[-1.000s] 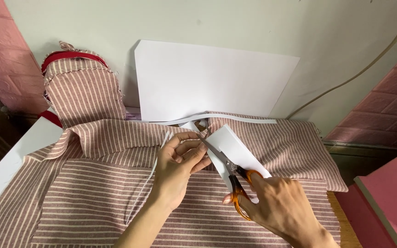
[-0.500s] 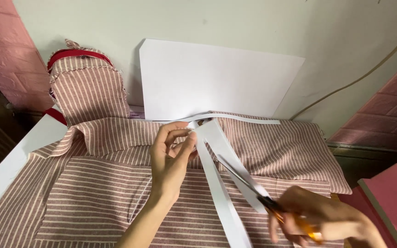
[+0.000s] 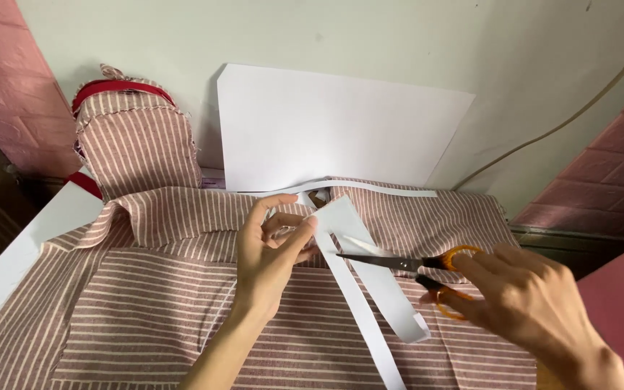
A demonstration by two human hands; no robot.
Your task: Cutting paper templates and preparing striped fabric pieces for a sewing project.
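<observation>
At the middle of the cloth-covered worktop, the fingers point(image 3: 294, 235) of the left hand point(image 3: 272, 253) are closed in a pinch on the upper end of a white paper strip point(image 3: 370, 278), holding it down against striped pink fabric point(image 3: 146, 318). To the right, the right hand point(image 3: 536, 303) has its fingers threaded through and curled around the orange handles of a pair of scissors point(image 3: 406, 267), whose blades lie nearly level and point left, their tips on the paper just beside the pinching fingers. How far apart the blades stand cannot be told from this angle. The strip already runs in two long bands down across the fabric toward the near edge, one ending in a rounded tip, which suggests most of the cutting is done, while the top of the paper under the left hand looks still joined. Behind the hands, a thin curved paper offcut point(image 3: 370, 189) lies along the far edge of the fabric, and a large white sheet point(image 3: 341, 130) leans against the pale wall. A striped fabric bag with red trim point(image 3: 135, 144) stands at the back left, and a white board point(image 3: 16, 260) borders the left side.
</observation>
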